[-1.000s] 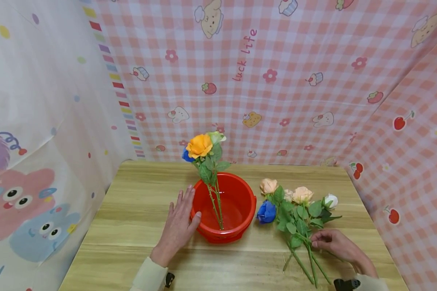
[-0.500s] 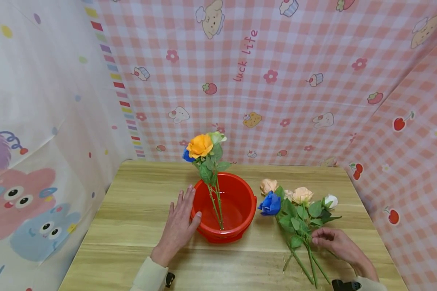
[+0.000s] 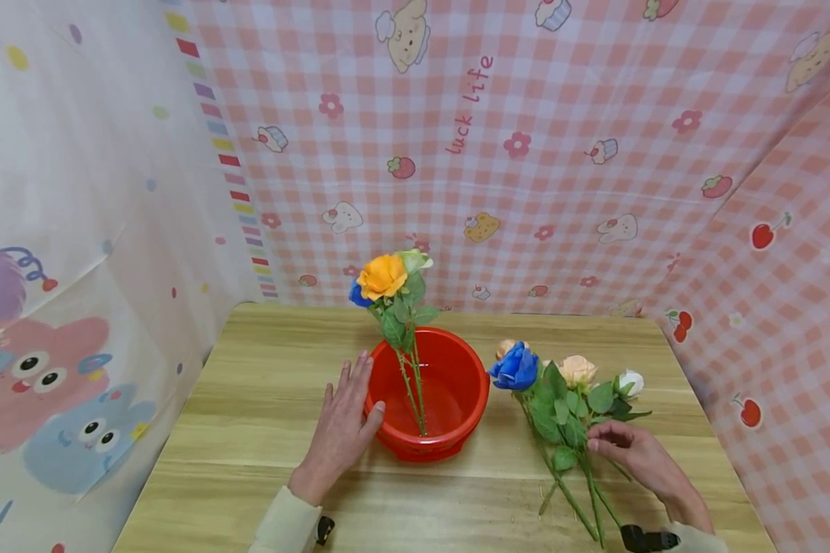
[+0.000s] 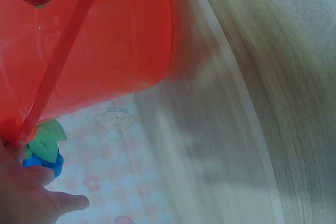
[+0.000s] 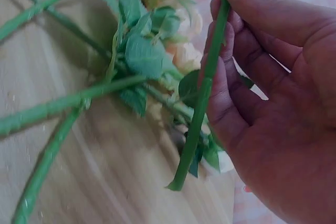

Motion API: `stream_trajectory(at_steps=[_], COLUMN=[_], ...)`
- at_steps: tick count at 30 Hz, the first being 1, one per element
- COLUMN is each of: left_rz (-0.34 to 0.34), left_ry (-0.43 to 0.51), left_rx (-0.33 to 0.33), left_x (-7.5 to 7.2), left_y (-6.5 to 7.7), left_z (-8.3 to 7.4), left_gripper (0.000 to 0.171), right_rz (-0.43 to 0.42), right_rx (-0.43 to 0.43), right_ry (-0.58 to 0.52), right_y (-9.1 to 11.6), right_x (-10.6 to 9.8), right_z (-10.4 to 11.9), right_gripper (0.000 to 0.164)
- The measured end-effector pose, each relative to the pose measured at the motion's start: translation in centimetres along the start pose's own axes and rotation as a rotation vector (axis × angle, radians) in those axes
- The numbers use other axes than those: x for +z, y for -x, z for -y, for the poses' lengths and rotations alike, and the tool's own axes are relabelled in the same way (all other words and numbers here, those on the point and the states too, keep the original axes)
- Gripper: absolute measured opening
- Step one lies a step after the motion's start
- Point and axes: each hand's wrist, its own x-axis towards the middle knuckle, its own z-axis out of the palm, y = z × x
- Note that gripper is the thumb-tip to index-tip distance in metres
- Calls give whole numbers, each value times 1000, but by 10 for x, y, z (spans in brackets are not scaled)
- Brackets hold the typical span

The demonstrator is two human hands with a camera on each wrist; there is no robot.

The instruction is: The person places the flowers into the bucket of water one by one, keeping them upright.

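Note:
My left hand rests against the left side of a red bucket, fingers straight along its rim. In the left wrist view, its fingers touch the rim beside the bucket's handle. An orange rose, a pale green-white rose and a blue rose lean inside the bucket, heads above the far rim. On the right, my right hand pinches a green stem between thumb and fingers. It leads to another blue rose, raised over the flowers lying there.
Peach roses and a white rose lie on the wooden table right of the bucket, stems toward the front. Small bits lie near the stem ends. A pink checked cloth hangs behind the table.
The blue rose on the right has risen up and away over a peach rose, its stem in my right hand, which has shifted slightly. The left hand stays against the bucket.

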Motion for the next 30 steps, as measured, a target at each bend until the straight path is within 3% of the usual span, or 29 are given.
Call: stream_trajectory(at_steps=[5,30], left_rz=[-4,-17], left_ry=[4,23], left_rx=[2,5], left_x=[1,2], left_y=[0,1], left_z=[1,3], left_gripper=[71,71], right_rz=[-63,-330], right_rx=[8,-207], right_ry=[-5,-109], right_y=[-2,-9], right_x=[7,49], right_z=[9,54], right_gripper=[34,26])
